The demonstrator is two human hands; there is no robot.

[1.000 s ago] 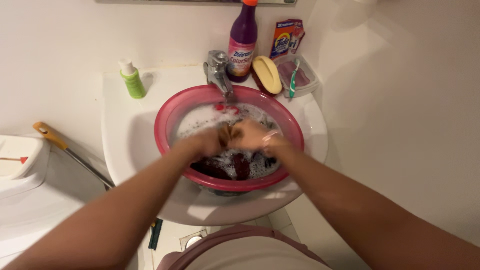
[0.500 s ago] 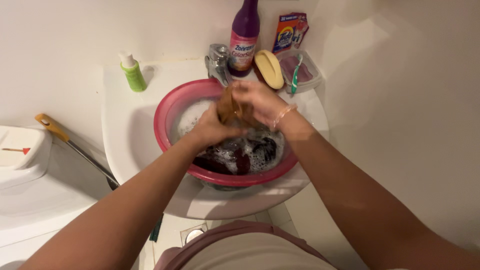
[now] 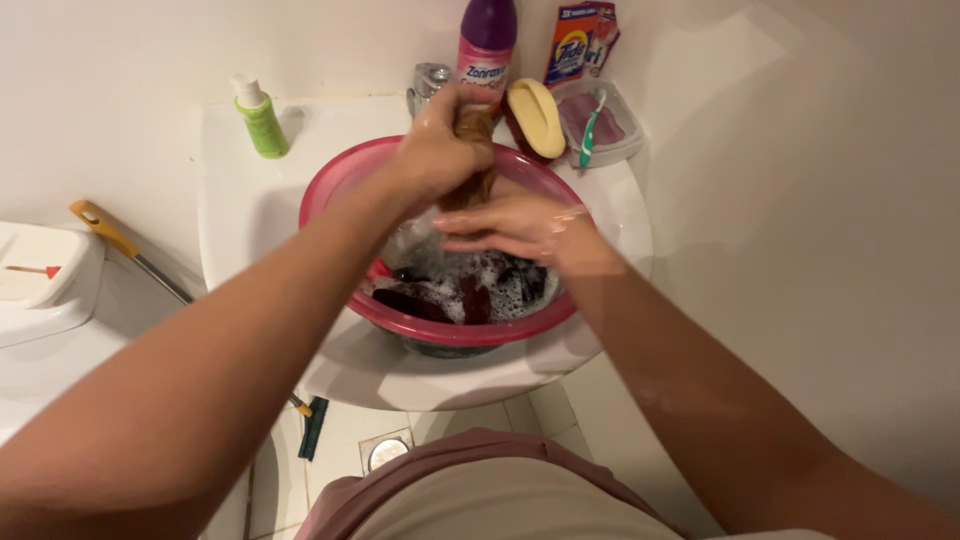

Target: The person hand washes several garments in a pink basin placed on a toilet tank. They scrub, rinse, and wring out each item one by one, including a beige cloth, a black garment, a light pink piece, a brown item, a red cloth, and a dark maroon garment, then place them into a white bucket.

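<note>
1. Now, in the head view, the left hand [image 3: 432, 152] has risen from the suds to above the far rim of the pink basin [image 3: 340, 190]. It is clenched around the top of a brown cloth [image 3: 476, 160], which hangs twisted down toward the water.
2. The right hand [image 3: 510, 226] has dropped lower than it was half a second ago. Its fingers [image 3: 462, 222] lie flat and loosely curled just below the cloth; whether they grip its lower end cannot be told, since the hand hides that part.
3. A second ago both hands were pressed together low in the foam. The change suggests the cloth has passed from rubbing to being lifted and stretched out of the wash, perhaps for squeezing.
4. Dark red and black clothes [image 3: 450, 298] stay soaking in the suds at the near side of the basin, which sits in the white sink [image 3: 240, 230].
5. Behind, the tap [image 3: 428, 80], purple bottle [image 3: 486, 45], yellow brush [image 3: 536, 118], green toothbrush [image 3: 588, 128] in its clear tray, and small green bottle [image 3: 260, 118] stand unmoved.
</note>
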